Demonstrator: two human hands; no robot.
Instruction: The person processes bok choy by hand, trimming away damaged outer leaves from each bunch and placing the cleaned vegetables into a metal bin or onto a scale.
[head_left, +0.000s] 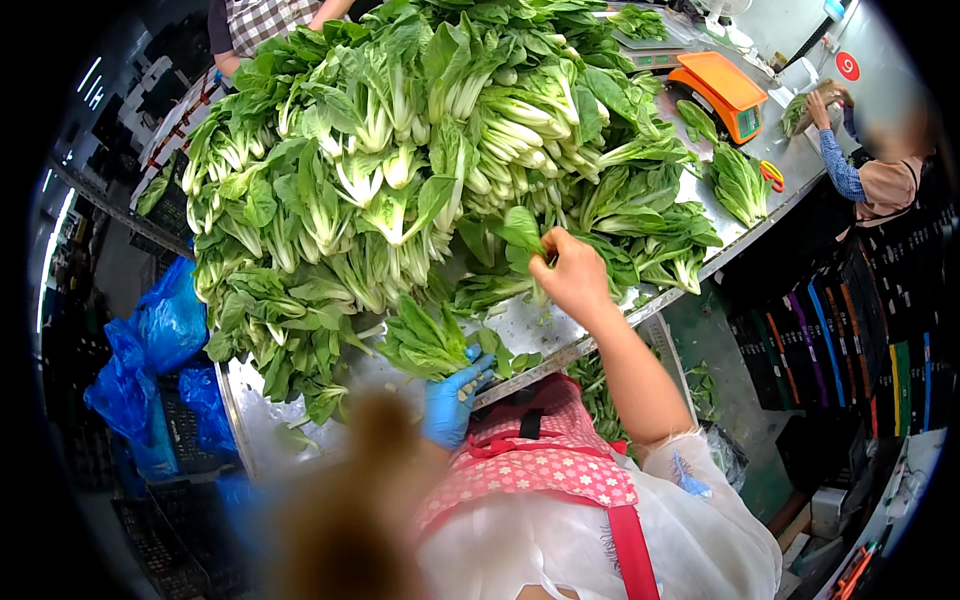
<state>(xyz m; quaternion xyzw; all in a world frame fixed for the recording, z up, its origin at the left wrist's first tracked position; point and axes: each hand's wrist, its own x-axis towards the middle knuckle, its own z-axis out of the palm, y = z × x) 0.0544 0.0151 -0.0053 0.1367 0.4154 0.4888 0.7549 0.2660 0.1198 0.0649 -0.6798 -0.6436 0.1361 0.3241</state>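
Note:
A large heap of bok choy [400, 130] covers most of the metal table [512, 318], pale stems and green leaves packed together. My left hand [456, 397], in a blue glove, is closed round the base of a single head of bok choy [418, 338] at the near edge, its leaves pointing away from me. To the right and higher, my bare right hand [574, 272] pinches a loose green leaf [521, 232] between thumb and fingers, in front of the heap. A few small leaves [508, 357] lie beside the gloved fingers.
An orange scale [722, 90] stands at the right, near scissors with red-and-yellow handles [771, 176]. One person [880, 170] works at the right end, another [265, 25] behind the heap. Blue plastic bags [165, 330] sit left of the table; stacked dark crates [830, 330] stand right.

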